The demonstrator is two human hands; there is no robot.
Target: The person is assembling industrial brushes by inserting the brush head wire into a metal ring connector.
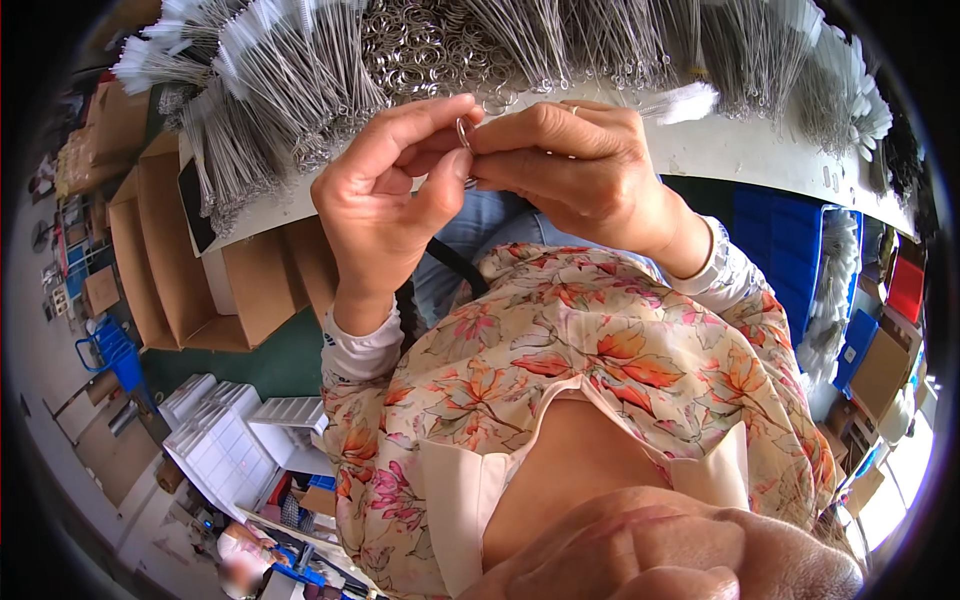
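Observation:
A small metal ring (463, 134) is pinched between the thumb and forefinger of my left hand (385, 190). My right hand (590, 165) meets it from the other side, its fingertips closed together against the ring. Both hands are raised just in front of the table edge. A white-bristled wire brush (688, 103) sticks out beyond my right knuckles; its wire end is hidden behind that hand, so I cannot tell whether it is held. Beyond my fingers is a heap of loose metal rings (425, 50).
Bundles of wire brushes (290, 65) flank the rings on the pale table (780, 165). Open cardboard boxes (190, 260) stand at the left, and a blue crate (780, 240) at the right. White plastic bins (225, 445) sit lower left. Another person (245, 555) is farther off.

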